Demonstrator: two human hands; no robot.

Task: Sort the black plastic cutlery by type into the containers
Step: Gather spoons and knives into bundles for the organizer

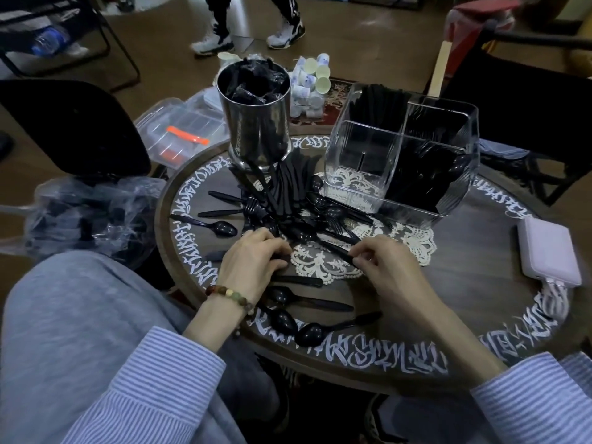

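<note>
Black cutlery point(288, 206) lies heaped at the centre of the frame on the round table point(464, 318) — spoons, forks and knives tangled together, spilling toward the lower middle; four loose spoons point(309, 333) sit near the bottom edge of the table, between the two wrists. The right hand point(389, 267), right of centre, has thumb and fingertips pinched on the end of one black handle point(336, 251) that runs up-left into the heap; the left hand point(253, 256), just left of centre, has its fingers curled down over pieces at the heap's near edge, gripping something black, though which piece I cannot tell; a bead bracelet point(230, 294) rings that wrist. Above the heap, upper middle, stands a steel cup point(256, 123) stuffed with wrapped black cutlery; to its right, a clear organiser point(400, 155) — its rear and right compartments hold dark cutlery, its front-left compartment shows through to the doily point(413, 245) beneath. At the right edge lies a pale power bank point(547, 251); upper left, a clear box point(182, 129) with orange clips; behind the cup, a stack of paper cups point(312, 81).
</note>
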